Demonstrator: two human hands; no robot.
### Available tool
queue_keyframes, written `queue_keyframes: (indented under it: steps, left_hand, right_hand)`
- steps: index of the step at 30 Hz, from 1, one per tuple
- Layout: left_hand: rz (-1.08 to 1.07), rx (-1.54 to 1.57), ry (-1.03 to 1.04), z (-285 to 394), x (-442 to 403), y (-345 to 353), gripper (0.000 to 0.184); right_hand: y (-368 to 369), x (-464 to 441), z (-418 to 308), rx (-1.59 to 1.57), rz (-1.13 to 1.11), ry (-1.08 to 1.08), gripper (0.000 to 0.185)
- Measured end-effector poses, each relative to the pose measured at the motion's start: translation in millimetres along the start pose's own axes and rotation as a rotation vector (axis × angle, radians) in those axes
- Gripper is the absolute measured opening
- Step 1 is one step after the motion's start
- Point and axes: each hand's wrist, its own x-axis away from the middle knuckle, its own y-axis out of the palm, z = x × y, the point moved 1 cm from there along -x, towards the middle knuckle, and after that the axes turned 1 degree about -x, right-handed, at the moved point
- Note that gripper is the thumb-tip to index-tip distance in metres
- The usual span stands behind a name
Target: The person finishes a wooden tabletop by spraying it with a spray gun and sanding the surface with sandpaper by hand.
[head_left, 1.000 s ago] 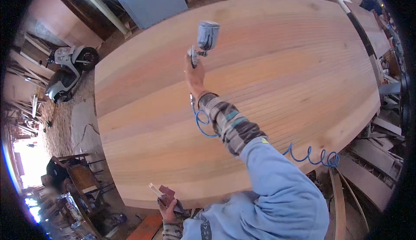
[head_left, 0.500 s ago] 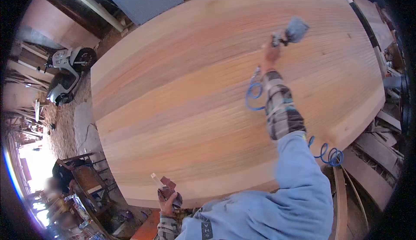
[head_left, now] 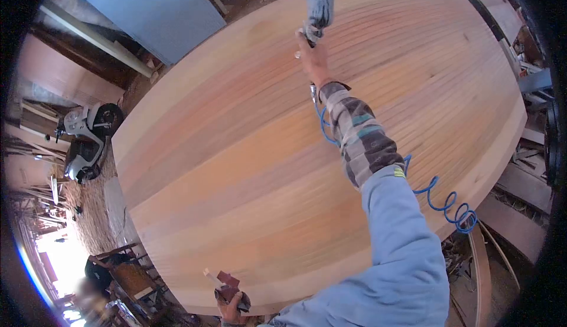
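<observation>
A large panel of wooden boards (head_left: 236, 156), striped in yellow, orange and brown, spreads out in front of me. My right hand (head_left: 315, 61) is closed around the handle of a spray gun (head_left: 320, 11) with a grey, stained cup on top. It is over the far part of the panel, arm stretched out. A blue coiled air hose (head_left: 452, 206) leads from the gun's handle, passes by my arm and crosses the right edge. At the near edge, my left hand (head_left: 230, 310) grips folded reddish-brown sandpaper (head_left: 227, 281); a small pale stick pokes out beside it.
A scooter (head_left: 85, 141) stands beyond the panel's left side. Another person (head_left: 97, 277) is at the lower left, near wooden furniture (head_left: 133, 280). A blue-grey sheet (head_left: 144, 8) leans at the back. Planks and scrap wood (head_left: 520, 191) lie along the right.
My right hand has swept the spray gun left and toward the far edge, with the hose trailing. My left hand keeps hold of the sandpaper. The camera's view has shifted slightly.
</observation>
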Motion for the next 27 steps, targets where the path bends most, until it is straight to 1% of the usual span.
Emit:
queue_keyframes:
  steps: [1,2,3,5,6,7,8,9,10,11,12,14,15,16,17,18,20,21,23,24,25,26,27]
  left_hand:
    - [-0.049,-0.032,-0.049,0,-1,-3,0.055]
    - [-0.096,-0.063,-0.101,-1,-2,-5,0.056]
    - [-0.097,-0.066,-0.102,-10,-6,-9,0.056]
    - [-0.034,-0.029,-0.03,-31,-18,-9,0.058]
    - [-0.044,-0.033,-0.035,-25,-18,-4,0.058]
    - [-0.107,0.001,-0.091,-15,-16,2,0.058]
    - [-0.168,0.035,-0.147,-10,-16,5,0.058]
    - [-0.18,0.032,-0.153,-12,-18,5,0.058]
    - [-0.205,0.018,-0.108,-14,-21,4,0.049]
    - [-0.229,0.005,-0.061,-16,-26,6,0.041]
    - [-0.227,0.007,-0.068,-21,-35,17,0.041]
    - [-0.286,0.106,0.047,-33,-50,26,0.051]
    - [-0.36,-0.003,0.139,-28,-54,33,0.051]
    - [-0.432,-0.113,0.227,-15,-58,48,0.051]
    - [-0.514,-0.148,0.194,-3,-61,65,0.054]
    - [-0.603,-0.182,0.161,12,-66,84,0.058]
    - [-0.708,-0.492,0.385,12,-102,108,0.066]
    - [-0.806,-0.522,0.396,37,-108,126,0.069]
    - [-0.952,-0.674,0.737,66,-118,160,0.077]
    - [-0.979,-0.792,1.07,69,-126,168,0.083]
    - [-0.96,-0.792,1.058,79,-79,227,0.083]
    - [-1.007,-0.941,1.01,84,-63,247,0.088]
    - [-1.059,-1.085,0.957,91,-67,245,0.093]
  right_hand:
    - [-2,2,-13,-0.055,-0.095,0.22,0.047]
    - [-1,-12,3,-0.056,-0.092,0.222,0.047]
    - [-1,-37,29,-0.08,0.068,-0.003,0.047]
    - [-32,-68,51,0.052,0.261,-0.138,0.047]
    - [-59,-83,58,0.158,0.304,-0.141,0.049]
    - [-87,-96,64,0.264,0.348,-0.139,0.05]
    - [-112,-109,71,0.321,0.4,-0.233,0.052]
    - [-137,-106,57,0.337,0.419,-0.183,0.056]
    - [-164,-101,40,0.351,0.438,-0.133,0.059]
    - [-193,-114,59,0.478,0.486,-0.14,0.061]
    - [-223,-124,72,0.543,0.525,-0.119,0.062]
    - [-266,-120,74,0.609,0.586,-0.042,0.062]
    - [-280,-110,76,0.37,0.487,-0.104,0.059]
    - [-275,-82,54,0.215,0.409,-0.025,0.054]
    - [-268,-50,25,0.066,0.346,0.064,0.05]
    - [-250,0,-29,0.017,0.307,0.285,0.046]
    - [-232,50,-44,0.009,0.186,0.367,0.042]
    - [-219,72,-47,0.006,0.165,0.364,0.042]
    - [-197,110,-48,-0.075,0.061,0.354,0.042]
    - [-185,126,-54,-0.073,0.045,0.355,0.042]
    - [-234,105,-57,-0.086,0.022,0.368,0.042]
    - [-241,111,-53,-0.096,0.002,0.388,0.042]
    - [-227,120,-52,-0.091,-0.011,0.399,0.042]
